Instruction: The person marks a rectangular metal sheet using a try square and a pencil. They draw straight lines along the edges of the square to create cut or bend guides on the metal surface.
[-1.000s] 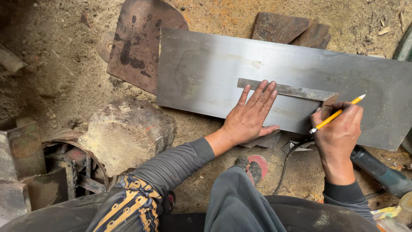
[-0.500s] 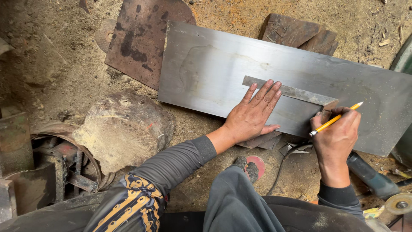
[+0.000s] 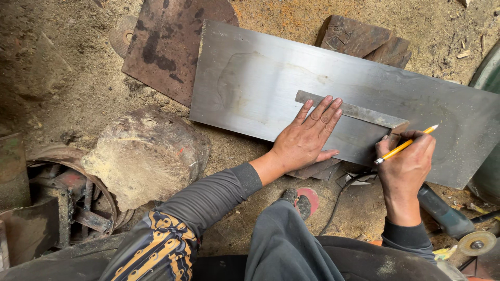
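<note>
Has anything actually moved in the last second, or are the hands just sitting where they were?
Very little changed. The right hand shifted slightly along the metal sheet, and the yellow pencil it grips tilted a bit flatter. Nothing was picked up or let go. The left hand lies flat as before, pressing the metal ruler onto the sheet, and the sheet and rusty plate kept their places on the ground.
</note>
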